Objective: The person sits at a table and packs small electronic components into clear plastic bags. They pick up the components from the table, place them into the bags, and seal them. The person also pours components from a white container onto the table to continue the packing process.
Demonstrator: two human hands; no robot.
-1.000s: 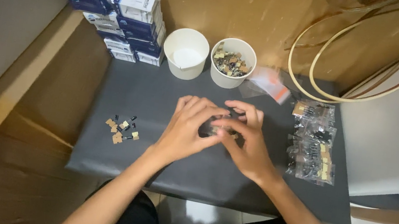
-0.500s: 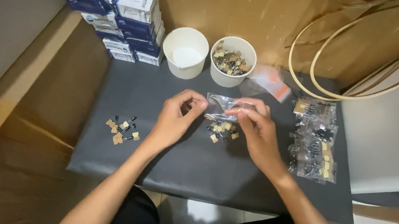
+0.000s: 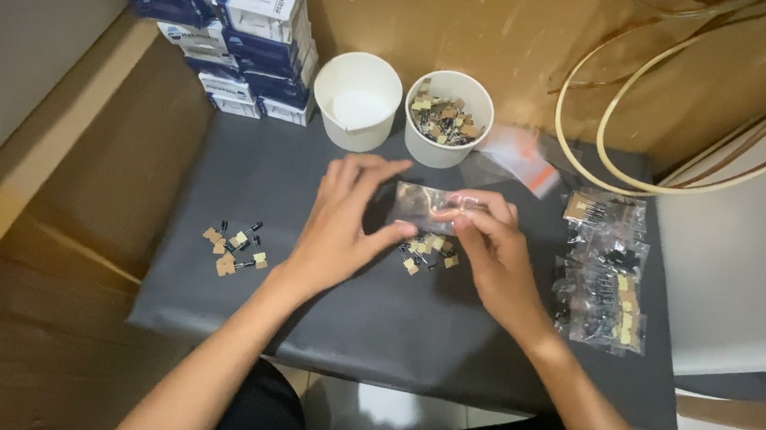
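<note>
My left hand (image 3: 342, 224) and my right hand (image 3: 491, 251) hold a small clear plastic bag (image 3: 420, 204) between them, just above the dark grey mat (image 3: 367, 319). The left thumb pinches its lower left corner and the other left fingers are spread. The right fingers pinch its right side. Under the bag lies a small heap of tiny black and tan parts (image 3: 429, 248). A second small heap of the same parts (image 3: 235, 246) lies on the mat to the left of my left wrist.
At the back stand an empty white cup (image 3: 357, 100) and a white cup of small parts (image 3: 448, 119). Stacked blue and white boxes (image 3: 229, 25) sit back left. Clear bags of parts (image 3: 605, 273) lie at the right. Hoops of tan tubing (image 3: 723, 104) lean back right.
My hands were closed together over the mat, then drew apart. The clear bag now shows between them, and a heap of small parts lies beneath it.
</note>
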